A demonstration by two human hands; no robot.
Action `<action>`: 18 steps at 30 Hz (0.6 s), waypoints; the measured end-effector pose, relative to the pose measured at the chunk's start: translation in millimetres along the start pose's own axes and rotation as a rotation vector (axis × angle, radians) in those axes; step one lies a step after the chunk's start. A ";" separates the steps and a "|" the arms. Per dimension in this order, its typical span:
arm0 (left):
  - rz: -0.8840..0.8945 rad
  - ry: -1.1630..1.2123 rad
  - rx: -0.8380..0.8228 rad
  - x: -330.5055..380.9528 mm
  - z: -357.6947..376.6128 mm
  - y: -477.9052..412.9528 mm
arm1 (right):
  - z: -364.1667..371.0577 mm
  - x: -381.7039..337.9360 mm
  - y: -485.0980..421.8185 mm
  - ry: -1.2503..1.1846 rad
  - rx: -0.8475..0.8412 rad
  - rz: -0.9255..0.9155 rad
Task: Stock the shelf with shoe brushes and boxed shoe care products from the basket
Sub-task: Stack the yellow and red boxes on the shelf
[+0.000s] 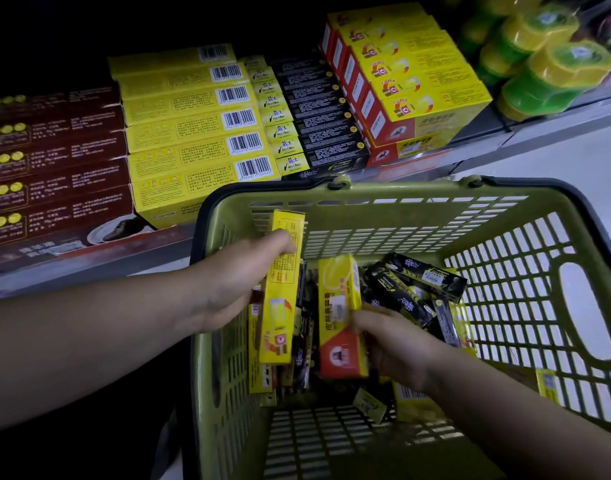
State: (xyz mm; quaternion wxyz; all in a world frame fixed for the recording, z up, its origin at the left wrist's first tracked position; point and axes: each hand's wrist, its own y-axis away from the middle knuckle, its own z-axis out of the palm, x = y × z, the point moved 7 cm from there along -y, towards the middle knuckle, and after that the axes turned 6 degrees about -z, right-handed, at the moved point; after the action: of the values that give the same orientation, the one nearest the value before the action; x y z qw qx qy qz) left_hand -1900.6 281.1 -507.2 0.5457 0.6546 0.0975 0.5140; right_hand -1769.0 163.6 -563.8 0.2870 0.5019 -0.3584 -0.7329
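- left hand curls its fingers round a slim yellow box, which stands on end at 9 o'clock in the basket.
- right hand, blurred, grips the yellow-and-red box by its side near the basket's centre; black boxes lie loose at 2 o'clock of it.
- judged: thin card, light, stiff along the edges; the faces would dent if squeezed, and the glossy print may slip.
- best hold: across the narrow sides at mid-length, away from the end flaps.
- matching stack sits on the shelf, at 1 o'clock.
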 end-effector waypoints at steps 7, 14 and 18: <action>0.018 -0.066 -0.049 -2.9 5.9 -5.4 | 40.0 -27.1 18.3 -0.214 -0.256 -0.239; 0.002 0.003 -0.029 -3.3 5.2 -6.6 | 40.5 -29.1 21.2 -0.192 -0.212 -0.302; 0.003 0.003 -0.030 -2.5 8.2 -5.1 | 28.8 -25.6 18.9 -0.246 -0.107 -0.190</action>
State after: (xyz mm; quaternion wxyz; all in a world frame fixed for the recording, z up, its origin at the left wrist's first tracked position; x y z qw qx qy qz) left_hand -1893.1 276.3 -511.7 0.5545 0.6458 0.0896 0.5172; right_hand -1786.5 179.5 -528.0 0.1968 0.4239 -0.3021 -0.8309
